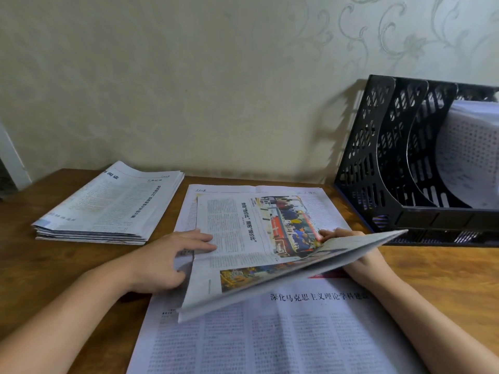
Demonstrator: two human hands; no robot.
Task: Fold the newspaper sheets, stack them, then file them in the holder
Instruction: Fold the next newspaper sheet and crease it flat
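A newspaper sheet with a colour photo (251, 244) is partly folded, its near flap lifted off the desk. My left hand (167, 261) grips its left edge, fingers on top and thumb underneath. My right hand (359, 255) holds the lifted flap from below on the right side. Under it lies an open newspaper sheet (270, 336) spread flat toward me. A stack of folded newspapers (113, 206) rests at the back left. The black mesh file holder (378, 163) stands at the back right, with white paper in its far compartment.
The wooden desk (54, 255) meets a pale patterned wall (216, 90) at the back. The holder's base reaches out toward my right hand. Bare wood shows at the left between the stack and my left arm.
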